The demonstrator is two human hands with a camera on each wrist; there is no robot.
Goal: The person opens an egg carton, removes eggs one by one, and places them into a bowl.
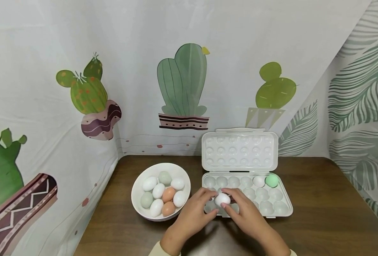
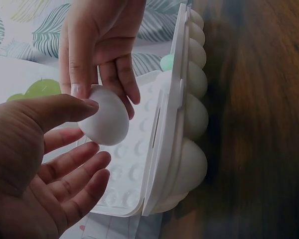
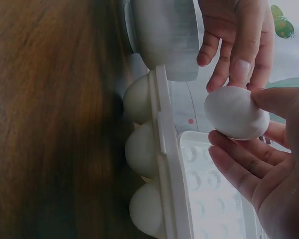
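A white egg [image 1: 222, 200] is held above the front of an open egg carton [image 1: 286, 209]. My right hand [image 1: 247, 214] pinches it between thumb and fingers; the right wrist view shows the thumb on the egg [image 3: 236, 113] and fingers beneath it. My left hand [image 1: 193, 212] is close on the egg's left side, fingers spread and loosely bent. In the left wrist view its thumb overlaps the egg [image 2: 105, 117]; whether it touches is unclear. A white egg [image 1: 258, 181] and a green egg [image 1: 272, 180] sit in the carton's back row, towards the right.
Left of the carton stands a white bowl [image 1: 135, 193] with several white, pale green and brown eggs. The carton's lid [image 1: 240, 165] stands raised at the back, near a cactus-print cloth [image 1: 138, 89]. Brown wooden table [image 1: 320, 220] extends on both sides.
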